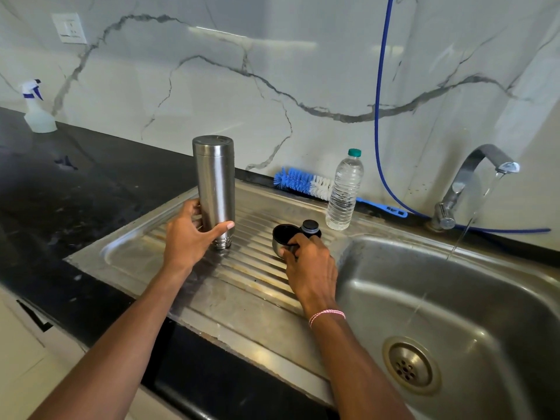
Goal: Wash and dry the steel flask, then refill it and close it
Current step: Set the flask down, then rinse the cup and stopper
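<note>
Gripping one flask (213, 183), one cup (282, 234)

The flask (215, 183) is a tall, plain cylinder of brushed steel with no lid on it. It stands upside down and upright, its flat base on top and its narrower threaded neck down on the ridged drainboard (257, 277). The left hand (188, 234) grips its lower part, thumb across the front. To its right, apart from it, is the cup (280, 234), steel outside and black inside, its open mouth facing up and tilted a little toward the camera. The right hand (309, 265) holds it at the near rim. The stopper (309, 227), 1 small black round plug, sits on the drainboard just behind the cup.
</note>
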